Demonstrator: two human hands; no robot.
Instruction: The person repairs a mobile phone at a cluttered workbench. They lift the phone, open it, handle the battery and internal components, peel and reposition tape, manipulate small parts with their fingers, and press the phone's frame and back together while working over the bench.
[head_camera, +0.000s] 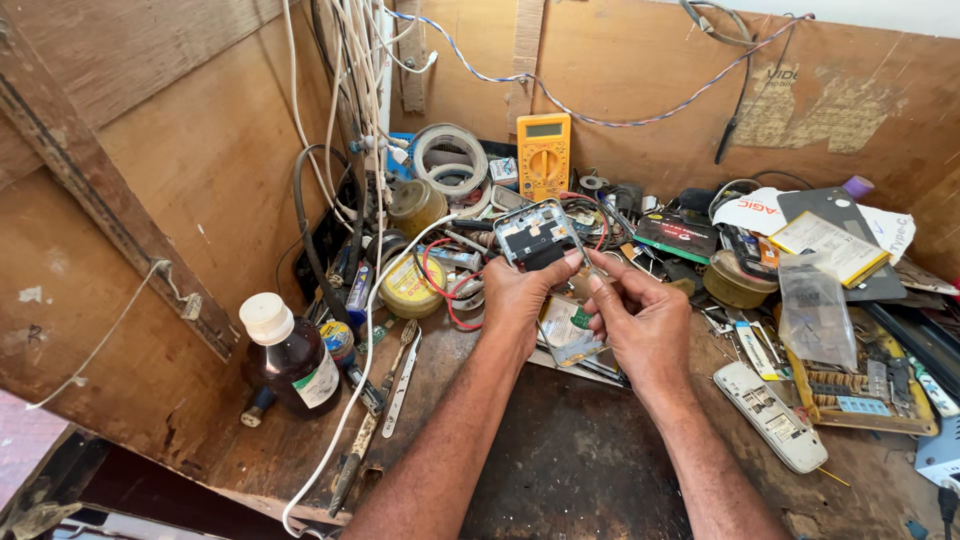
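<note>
Head view: left hand (517, 300) grips rectangular grey phone (533, 234); right hand (640, 320) pinches thin metal tweezers (584, 250).

my two bare arms reach forward side by side. my left hand (515, 300) is curled shut. my right hand (640, 320) pinches, touching my left thumb.
</note>
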